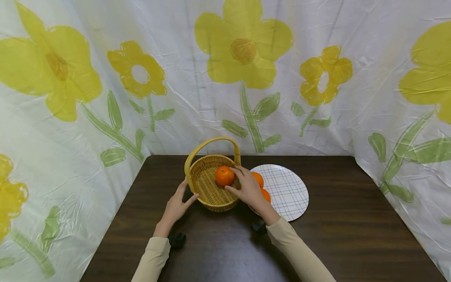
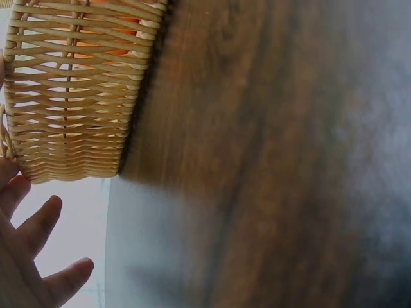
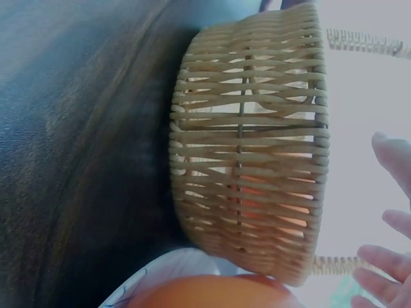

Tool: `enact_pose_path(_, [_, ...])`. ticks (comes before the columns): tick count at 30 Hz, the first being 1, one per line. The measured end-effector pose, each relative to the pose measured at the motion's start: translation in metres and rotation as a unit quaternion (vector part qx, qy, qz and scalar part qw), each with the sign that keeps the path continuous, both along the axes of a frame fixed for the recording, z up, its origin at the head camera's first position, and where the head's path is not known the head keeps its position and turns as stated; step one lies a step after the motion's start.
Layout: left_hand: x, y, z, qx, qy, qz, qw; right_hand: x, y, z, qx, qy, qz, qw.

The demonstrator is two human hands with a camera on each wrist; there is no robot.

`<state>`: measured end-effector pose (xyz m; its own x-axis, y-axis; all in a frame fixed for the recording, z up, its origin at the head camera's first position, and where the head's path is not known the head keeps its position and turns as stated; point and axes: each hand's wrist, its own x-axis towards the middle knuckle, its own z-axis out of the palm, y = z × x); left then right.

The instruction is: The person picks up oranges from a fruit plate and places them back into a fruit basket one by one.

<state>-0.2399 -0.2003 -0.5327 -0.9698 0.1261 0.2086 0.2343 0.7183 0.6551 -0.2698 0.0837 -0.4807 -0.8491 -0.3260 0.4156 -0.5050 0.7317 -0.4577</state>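
Observation:
A round wicker basket (image 1: 205, 186) with an arched handle (image 1: 211, 140) stands on the table. Inside it, toward the right, lies an orange (image 1: 224, 176). My left hand (image 1: 175, 206) touches the basket's left rim, its thumb and fingers spread along the outside. In the left wrist view the other fingers (image 2: 42, 224) stand straight and apart, off the weave. Over the basket's right rim reaches my right hand (image 1: 249, 188), its fingertips close by the orange. The right wrist view shows those fingers (image 3: 385, 263) spread above the rim, holding nothing visible; whether one touches the orange cannot be told.
Right of the basket lies a white plate (image 1: 287, 192) with blue grid lines. Oranges (image 1: 266, 194) rest on its left side, partly covered by my right hand. The dark wooden table (image 1: 338, 219) ends at a flower-printed curtain (image 1: 197, 90) at the back.

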Motion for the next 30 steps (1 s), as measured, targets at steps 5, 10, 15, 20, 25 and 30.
enact_pose_path(5, [0.001,0.000,-0.001,0.004,-0.001,0.001,1.0000,0.004,0.005,-0.001,-0.011,-0.016,-0.005,0.9998])
enact_pose_path(10, [0.002,0.000,-0.001,0.009,-0.008,0.003,0.9999,0.008,0.008,-0.001,-0.035,-0.024,-0.009,0.9991])
enact_pose_path(15, [0.001,0.000,-0.001,0.012,-0.012,0.002,0.9999,0.010,0.012,-0.003,-0.038,-0.023,-0.014,0.9989])
enact_pose_path(20, [0.001,0.001,0.000,0.011,-0.009,0.000,0.9999,0.013,0.016,-0.004,-0.041,-0.024,-0.025,0.9985])
enact_pose_path(25, [0.001,0.001,-0.001,0.008,-0.009,-0.002,0.9999,0.016,0.019,-0.004,-0.043,-0.012,-0.035,0.9984])
enact_pose_path(30, [0.001,0.000,-0.001,0.010,-0.011,-0.001,0.9999,0.017,0.023,-0.004,-0.034,-0.022,-0.047,0.9980])
